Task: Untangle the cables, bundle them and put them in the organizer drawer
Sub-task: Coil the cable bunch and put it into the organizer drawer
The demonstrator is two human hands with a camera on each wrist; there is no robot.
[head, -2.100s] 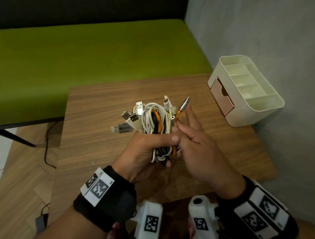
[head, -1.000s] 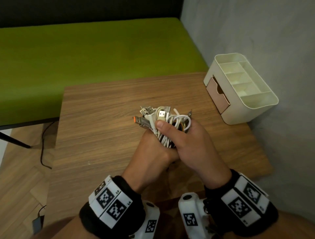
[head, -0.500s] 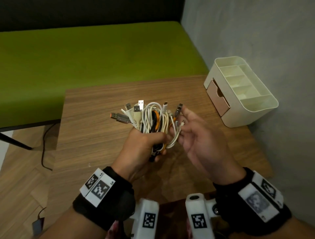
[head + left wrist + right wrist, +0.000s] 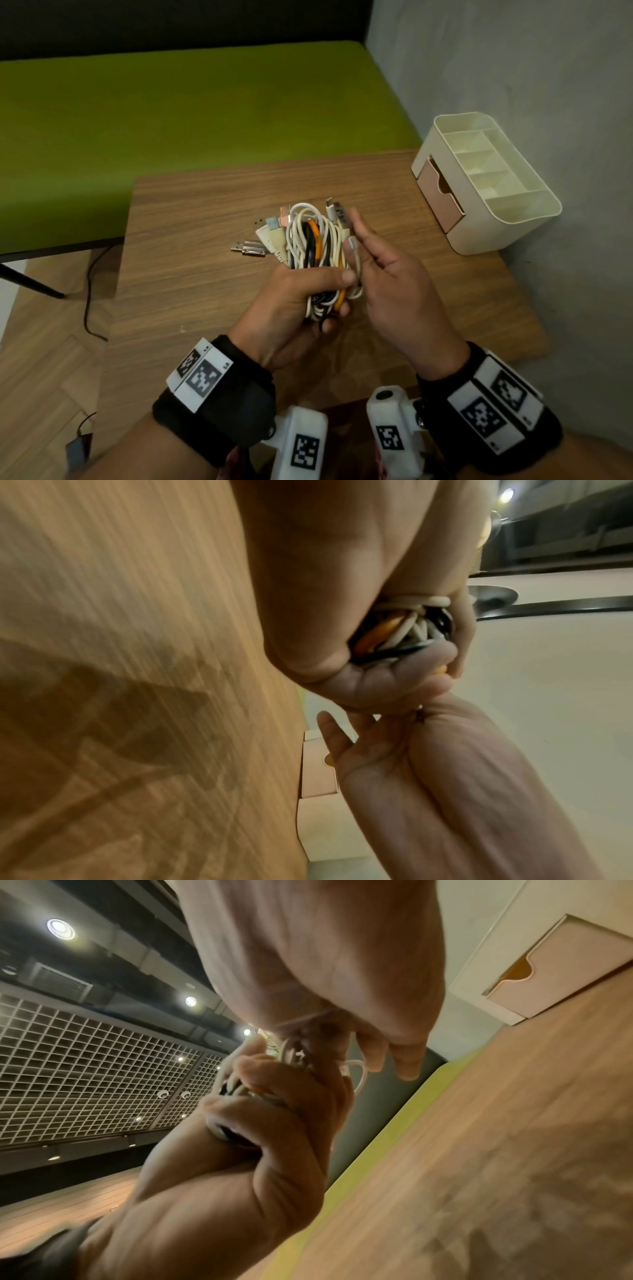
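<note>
Left hand (image 4: 294,301) grips a coiled bundle of cables (image 4: 310,246) above the bench (image 4: 191,274); right hand (image 4: 394,284), fingers loosely extended, touches its side, organizer drawer (image 4: 442,197) beyond it.

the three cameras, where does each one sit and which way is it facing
Head view: worn on the head, looking forward and down at the wooden table; shows both forearms, the left hand gripping the cable bundle, the right hand beside it.
Left wrist view: on the left wrist, looking along the hand at the cables; the right palm shows below.
Right wrist view: on the right wrist, looking past its fingers at the left hand.
All three share the bundle and the organizer drawer.
</note>
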